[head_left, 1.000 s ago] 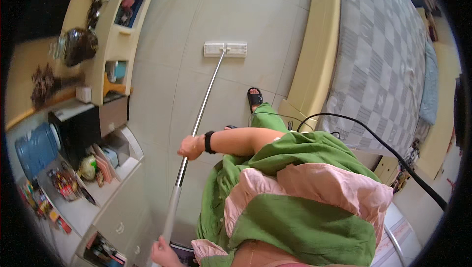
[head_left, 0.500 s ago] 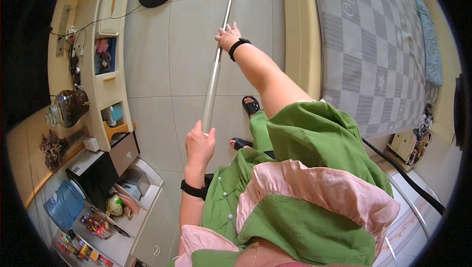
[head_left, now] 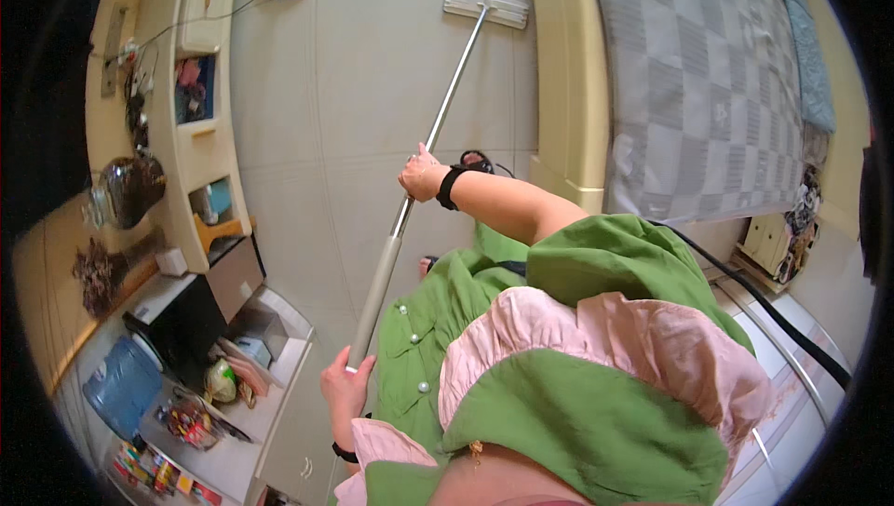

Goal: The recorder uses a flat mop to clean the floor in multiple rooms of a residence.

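Plainly both hands grip the mop pole (head_left: 424, 157), left hand (head_left: 345, 392) closed at its butt, right hand (head_left: 421, 174) wrapped midway for leverage, the flat mop head (head_left: 485, 6) on the floor (head_left: 307, 134) at twelve o'clock beside the bed (head_left: 698, 78).

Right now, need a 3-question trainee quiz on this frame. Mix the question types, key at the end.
1. True or false: both hands grip the mop pole.
2. Which hand sits higher up the pole, nearer the mop head?
A. left hand
B. right hand
C. neither, they touch
3. Fill in: the mop head rests on the tiled floor beside the edge of the ____ with a grey checked cover.

Key:
1. True: the left closes on the thick lower grip, the right on the thin metal part.
2. B
3. bed
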`<action>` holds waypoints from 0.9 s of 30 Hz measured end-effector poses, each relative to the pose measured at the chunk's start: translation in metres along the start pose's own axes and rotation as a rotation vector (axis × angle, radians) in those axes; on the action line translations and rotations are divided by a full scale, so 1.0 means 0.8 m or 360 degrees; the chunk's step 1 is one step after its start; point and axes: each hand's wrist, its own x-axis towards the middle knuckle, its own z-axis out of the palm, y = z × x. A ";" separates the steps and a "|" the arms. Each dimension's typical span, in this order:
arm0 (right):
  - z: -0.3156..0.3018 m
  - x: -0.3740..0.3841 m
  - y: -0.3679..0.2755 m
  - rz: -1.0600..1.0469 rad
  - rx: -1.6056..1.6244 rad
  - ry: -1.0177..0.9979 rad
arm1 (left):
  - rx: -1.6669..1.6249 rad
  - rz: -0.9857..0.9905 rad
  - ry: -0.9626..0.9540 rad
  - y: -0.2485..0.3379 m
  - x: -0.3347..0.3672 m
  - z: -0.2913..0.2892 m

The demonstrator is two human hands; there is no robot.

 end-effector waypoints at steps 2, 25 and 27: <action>0.018 0.001 -0.068 -0.0089 0.0055 -0.0067 | 0.0042 -0.0107 0.0295 -0.070 -0.034 -0.003; 0.183 -0.024 -0.638 -0.1109 0.0606 -0.0416 | 0.0521 -0.1343 0.1350 -0.435 -0.366 -0.054; 0.179 -0.015 -0.575 -0.0982 0.0588 -0.0405 | 0.0524 -0.1188 0.1140 -0.436 -0.324 -0.035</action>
